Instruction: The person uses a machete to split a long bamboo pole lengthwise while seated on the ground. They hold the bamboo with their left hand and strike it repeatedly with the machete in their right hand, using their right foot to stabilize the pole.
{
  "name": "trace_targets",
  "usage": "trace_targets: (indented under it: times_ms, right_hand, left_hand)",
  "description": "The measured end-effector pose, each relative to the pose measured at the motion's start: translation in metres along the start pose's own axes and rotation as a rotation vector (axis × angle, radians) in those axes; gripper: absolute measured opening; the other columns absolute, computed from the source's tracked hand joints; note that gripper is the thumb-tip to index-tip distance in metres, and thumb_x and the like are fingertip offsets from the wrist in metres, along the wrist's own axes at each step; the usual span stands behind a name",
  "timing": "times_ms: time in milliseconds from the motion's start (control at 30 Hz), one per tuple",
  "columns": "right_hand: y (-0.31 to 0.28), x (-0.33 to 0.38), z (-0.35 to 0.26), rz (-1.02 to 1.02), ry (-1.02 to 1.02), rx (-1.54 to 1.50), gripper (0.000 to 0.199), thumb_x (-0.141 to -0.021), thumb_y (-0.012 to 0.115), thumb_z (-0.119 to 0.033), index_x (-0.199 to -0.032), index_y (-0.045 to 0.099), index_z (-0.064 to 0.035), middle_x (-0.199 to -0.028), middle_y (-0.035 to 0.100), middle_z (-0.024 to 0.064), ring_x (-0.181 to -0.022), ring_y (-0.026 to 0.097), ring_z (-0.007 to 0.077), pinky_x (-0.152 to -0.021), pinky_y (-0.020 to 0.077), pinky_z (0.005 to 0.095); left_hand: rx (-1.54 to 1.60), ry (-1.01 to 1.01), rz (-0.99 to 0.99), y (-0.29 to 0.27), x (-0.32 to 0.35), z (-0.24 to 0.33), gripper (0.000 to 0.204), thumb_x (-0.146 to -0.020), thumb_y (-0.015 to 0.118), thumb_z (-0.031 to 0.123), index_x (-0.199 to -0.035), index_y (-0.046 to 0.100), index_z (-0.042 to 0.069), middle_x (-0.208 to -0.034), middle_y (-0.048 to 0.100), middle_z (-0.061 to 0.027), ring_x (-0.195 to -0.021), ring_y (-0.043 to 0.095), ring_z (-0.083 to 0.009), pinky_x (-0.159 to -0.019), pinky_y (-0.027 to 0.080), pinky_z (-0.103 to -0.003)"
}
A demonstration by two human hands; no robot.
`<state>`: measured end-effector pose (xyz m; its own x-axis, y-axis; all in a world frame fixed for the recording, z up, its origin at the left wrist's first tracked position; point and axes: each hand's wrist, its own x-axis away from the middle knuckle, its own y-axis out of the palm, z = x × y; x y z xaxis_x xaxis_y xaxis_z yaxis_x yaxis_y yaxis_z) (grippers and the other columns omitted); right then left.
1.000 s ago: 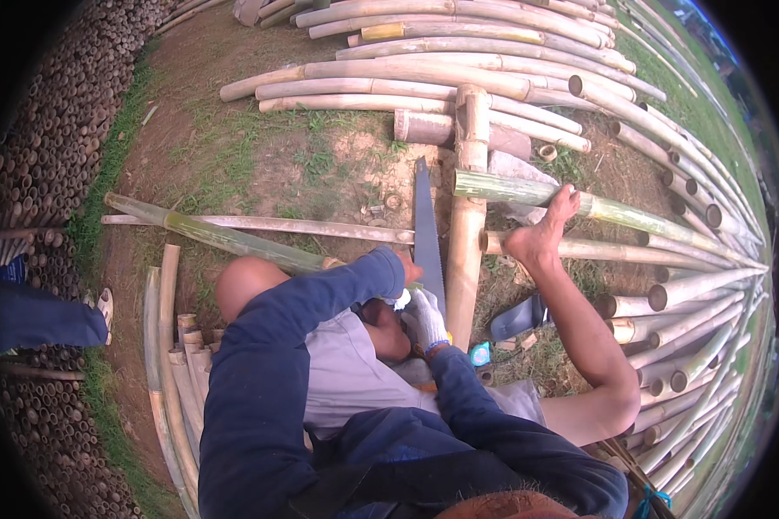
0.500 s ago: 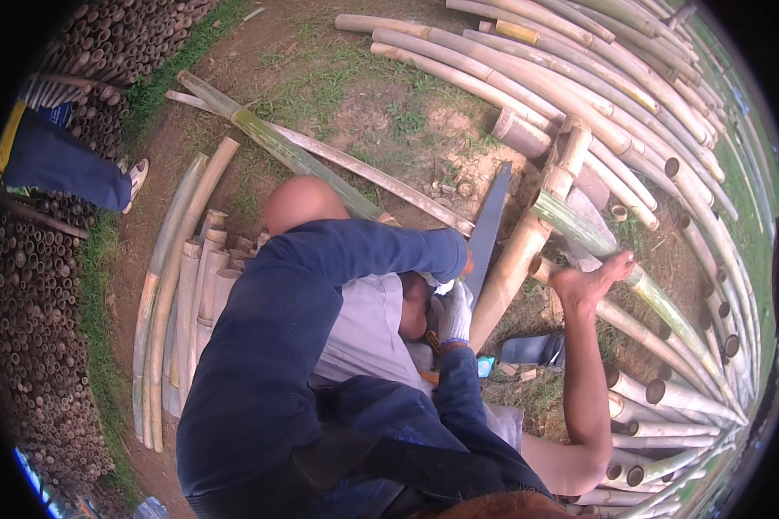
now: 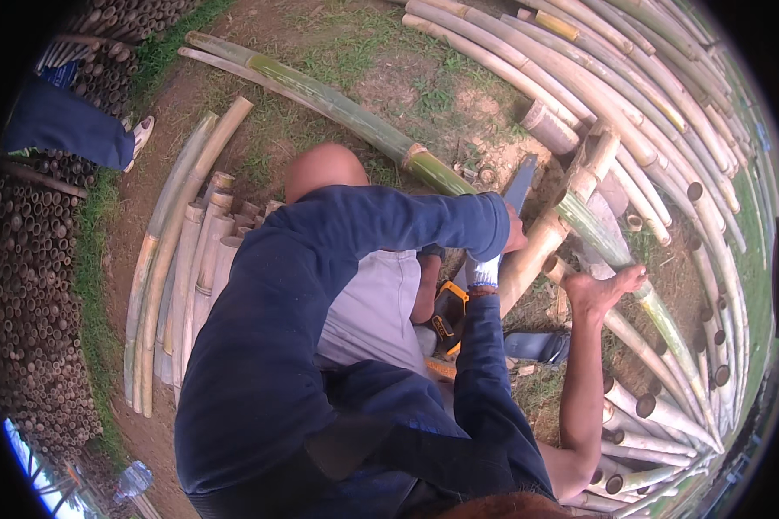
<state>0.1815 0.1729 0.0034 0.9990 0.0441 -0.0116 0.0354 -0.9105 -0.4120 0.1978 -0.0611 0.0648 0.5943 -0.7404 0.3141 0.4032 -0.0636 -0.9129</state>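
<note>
While the saw blade (image 3: 518, 186) lay across the pale bamboo pole (image 3: 541, 246), the right hand (image 3: 485, 272), in a light glove, was closed around the saw's grip just below that pole, beside a yellow-and-black tool (image 3: 448, 316). The left hand (image 3: 514, 235) sat at the end of a dark blue sleeve right against the pole; whether it gripped or only pressed could not be told. A bare foot (image 3: 601, 290) rested on a green bamboo stem (image 3: 610, 251) just to the right of the pole. As a judgement, the cut called for long, even strokes square to the pole, with the left hand kept clear of the teeth and weight held on the foot so nothing rolled.
</note>
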Motion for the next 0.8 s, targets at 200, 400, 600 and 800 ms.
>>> trace_targets:
  times_ms: [200, 400, 600, 800]
  right_hand:
    - [0.129, -0.072, -0.014, -0.365, 0.11, -0.03, 0.038, -0.107, 0.059, -0.025, -0.139, 0.057, -0.004, -0.132, 0.062, 0.0163, -0.12, 0.061, 0.0304, -0.103, 0.051, 0.0406]
    - [0.145, 0.008, 0.008, -0.307, 0.194, -0.411, 0.038, -0.108, 0.057, -0.026, -0.138, 0.06, -0.0025, -0.132, 0.063, 0.0177, -0.119, 0.061, 0.0319, -0.106, 0.0484, 0.0408]
    - [0.077, 0.152, 0.006, -0.147, 0.351, -0.202, 0.057, -0.108, 0.054, -0.043, -0.152, 0.054, -0.0055, -0.152, 0.054, 0.0238, -0.145, 0.048, 0.0393, -0.123, 0.0381, 0.0462]
    - [0.05, 0.19, 0.003, -0.174, 0.346, -0.23, 0.058, -0.108, 0.057, -0.043, -0.153, 0.051, -0.0068, -0.15, 0.055, 0.0243, -0.144, 0.05, 0.0384, -0.122, 0.04, 0.0461]
  left_hand:
    - [0.107, -0.179, 0.322, -0.058, 0.011, -0.048, 0.07, -0.078, 0.071, 0.0, -0.146, 0.061, 0.013, -0.115, 0.078, -0.0174, -0.108, 0.074, -0.0397, -0.091, 0.059, -0.051]
    - [0.209, -0.255, 0.337, -0.06, 0.005, -0.057, 0.058, -0.085, 0.071, 0.006, -0.142, 0.065, 0.013, -0.114, 0.079, -0.0148, -0.107, 0.074, -0.0402, -0.095, 0.059, -0.049]
    - [0.416, -0.108, 0.352, -0.003, -0.039, -0.061, 0.062, -0.088, 0.082, 0.022, -0.146, 0.061, 0.014, -0.13, 0.071, -0.0157, -0.123, 0.068, -0.0367, -0.106, 0.053, -0.045]
    - [0.139, 0.057, 0.405, 0.014, -0.161, -0.062, 0.085, -0.082, 0.089, 0.027, -0.156, 0.05, 0.009, -0.147, 0.058, -0.0224, -0.139, 0.054, -0.0415, -0.117, 0.046, -0.046]
